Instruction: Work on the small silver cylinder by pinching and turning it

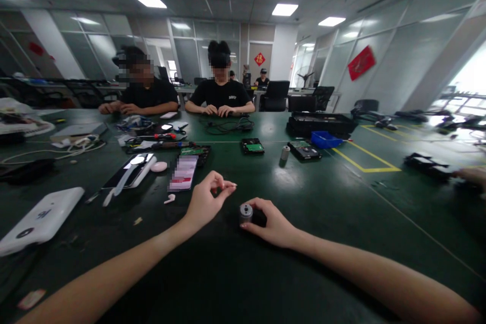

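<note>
My right hand [274, 224] is curled round a small silver cylindrical part [246, 212] that stands upright on the dark green table [304, 197]. Just left of it and a little above, my left hand [208, 200] is raised with thumb and forefinger pinched together; whatever sits between them is too small to make out. The two hands are a short gap apart, near the table's front middle.
A phone [183, 173], a white earbud [169, 198], a white case [131, 171] and a white box [40, 218] lie to the left. Circuit boards [252, 146], a second metal cylinder [284, 153] and a blue bin [325, 139] sit further back. Two people sit across the table.
</note>
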The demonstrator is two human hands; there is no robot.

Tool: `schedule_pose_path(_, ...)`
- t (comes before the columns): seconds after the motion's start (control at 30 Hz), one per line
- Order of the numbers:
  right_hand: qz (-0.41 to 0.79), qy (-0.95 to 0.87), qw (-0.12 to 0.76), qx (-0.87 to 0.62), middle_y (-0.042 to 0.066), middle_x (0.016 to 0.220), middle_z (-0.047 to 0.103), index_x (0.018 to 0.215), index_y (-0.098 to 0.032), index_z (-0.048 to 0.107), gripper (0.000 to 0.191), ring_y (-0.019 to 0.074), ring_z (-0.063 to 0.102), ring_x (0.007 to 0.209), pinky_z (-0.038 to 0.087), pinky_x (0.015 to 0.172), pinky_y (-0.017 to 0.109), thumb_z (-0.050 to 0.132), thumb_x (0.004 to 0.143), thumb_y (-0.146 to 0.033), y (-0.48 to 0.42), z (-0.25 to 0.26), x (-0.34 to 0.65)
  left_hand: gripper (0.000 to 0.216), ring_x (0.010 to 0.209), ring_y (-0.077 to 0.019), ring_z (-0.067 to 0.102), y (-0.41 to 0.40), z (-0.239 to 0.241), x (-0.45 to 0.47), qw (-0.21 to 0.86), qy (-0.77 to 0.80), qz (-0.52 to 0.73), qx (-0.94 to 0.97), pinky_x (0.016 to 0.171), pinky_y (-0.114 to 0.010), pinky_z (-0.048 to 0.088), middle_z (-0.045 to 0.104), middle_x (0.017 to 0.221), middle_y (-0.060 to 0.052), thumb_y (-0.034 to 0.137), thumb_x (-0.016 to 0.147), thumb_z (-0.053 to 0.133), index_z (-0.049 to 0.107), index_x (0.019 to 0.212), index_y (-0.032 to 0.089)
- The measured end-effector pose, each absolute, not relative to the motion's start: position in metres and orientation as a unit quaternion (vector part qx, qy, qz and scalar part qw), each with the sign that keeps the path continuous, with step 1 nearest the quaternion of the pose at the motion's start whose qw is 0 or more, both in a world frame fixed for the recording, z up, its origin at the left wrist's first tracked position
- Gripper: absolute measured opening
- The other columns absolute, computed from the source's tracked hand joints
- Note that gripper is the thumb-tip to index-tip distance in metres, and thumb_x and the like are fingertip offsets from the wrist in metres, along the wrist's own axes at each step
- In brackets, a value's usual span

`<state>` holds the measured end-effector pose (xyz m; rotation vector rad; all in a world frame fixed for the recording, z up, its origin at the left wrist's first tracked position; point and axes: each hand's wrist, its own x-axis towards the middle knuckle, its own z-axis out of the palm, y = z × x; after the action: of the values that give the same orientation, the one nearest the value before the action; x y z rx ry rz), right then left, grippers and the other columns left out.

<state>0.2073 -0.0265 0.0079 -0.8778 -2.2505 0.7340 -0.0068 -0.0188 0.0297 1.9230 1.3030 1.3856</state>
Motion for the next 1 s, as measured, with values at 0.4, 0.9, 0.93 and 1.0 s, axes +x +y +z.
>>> schedule_pose_path(0.4, 0.295, -0.842, 0.300, -0.338, 0.003, 0.104, 0.065, 0.107, -0.022, 0.058, 0.034, 0.0203, 0.059, 0.097, 0.041, 0.094, 0.038, 0.069, 0.078, -0.036, -0.028, 0.011, 0.209, 0.017, 0.085, -0.0258, 0.071, 0.020, -0.005, -0.055, 0.143, 0.594, 0.379, 0.695, 0.077, -0.036, 0.051, 0.073, 0.080, -0.003, 0.028, 0.074, 0.068, 0.053, 0.074, 0.020)
schedule_pose_path(0.9, 0.269, -0.849, 0.302, -0.340, 0.003, 0.102, 0.063, 0.108, -0.022, 0.057, 0.035, 0.0203, 0.058, 0.096, 0.043, 0.090, 0.037, 0.070, 0.078, -0.035, -0.026, 0.002, 0.208, 0.014, 0.085, -0.0189, 0.070, -0.043, 0.034, 0.013, 0.358, 0.386, 0.434, 0.731, 0.079, -0.030, 0.055, 0.072, 0.083, -0.004, 0.018, 0.082, 0.063, 0.051, 0.075, 0.017)
schedule_pose_path(0.93, 0.268, -0.850, 0.302, -0.337, 0.003, 0.102, 0.063, 0.108, -0.022, 0.057, 0.035, 0.0200, 0.058, 0.096, 0.043, 0.090, 0.036, 0.070, 0.078, -0.035, -0.026, 0.002, 0.207, 0.014, 0.086, -0.0190, 0.070, -0.042, 0.033, 0.013, 0.355, 0.385, 0.441, 0.729, 0.079, -0.030, 0.055, 0.072, 0.084, -0.004, 0.018, 0.083, 0.063, 0.051, 0.075, 0.017)
schedule_pose_path(1.0, 0.266, -0.851, 0.304, -0.335, 0.003, 0.102, 0.063, 0.108, -0.022, 0.056, 0.035, 0.0197, 0.059, 0.095, 0.043, 0.090, 0.036, 0.070, 0.078, -0.034, -0.026, 0.002, 0.207, 0.016, 0.089, -0.0196, 0.070, -0.041, 0.030, 0.013, 0.348, 0.389, 0.459, 0.719, 0.079, -0.030, 0.055, 0.072, 0.085, -0.004, 0.018, 0.083, 0.063, 0.049, 0.075, 0.018)
